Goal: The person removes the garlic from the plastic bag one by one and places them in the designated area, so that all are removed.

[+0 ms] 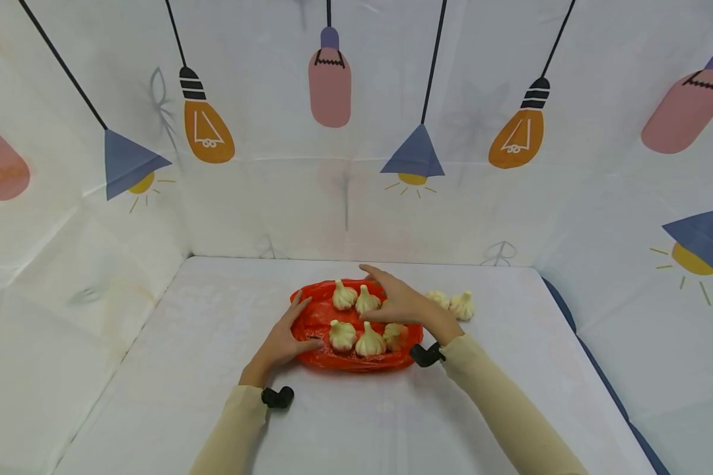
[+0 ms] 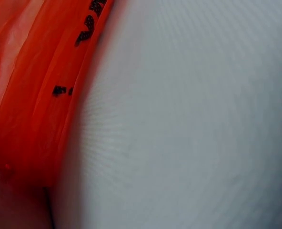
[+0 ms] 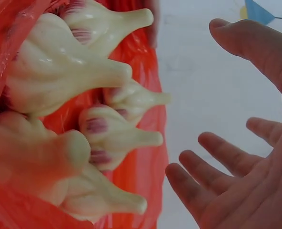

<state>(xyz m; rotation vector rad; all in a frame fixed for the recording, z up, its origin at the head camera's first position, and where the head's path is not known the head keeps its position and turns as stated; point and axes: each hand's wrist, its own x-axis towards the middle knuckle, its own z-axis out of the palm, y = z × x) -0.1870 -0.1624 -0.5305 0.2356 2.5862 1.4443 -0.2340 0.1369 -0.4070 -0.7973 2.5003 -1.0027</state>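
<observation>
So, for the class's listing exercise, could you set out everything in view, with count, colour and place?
Bag: one, red with black markings, on the table
Bagged garlic bulbs: six visible, cream with purplish streaks, in the bag
Loose garlic bulbs: two, cream, right of the bag
Table: one, white, below the bag
Backdrop: white, behind and beside the table
Printed lampshades: three, blue, on the backdrop
Printed light bulbs: two orange, three pink, on the backdrop
Wrist devices: two, black, one per wrist
Sleeves: two, cream, on the forearms
Left hand: one, bare, at the bag's left edge
Right hand: one, bare, over the bag's right part
</observation>
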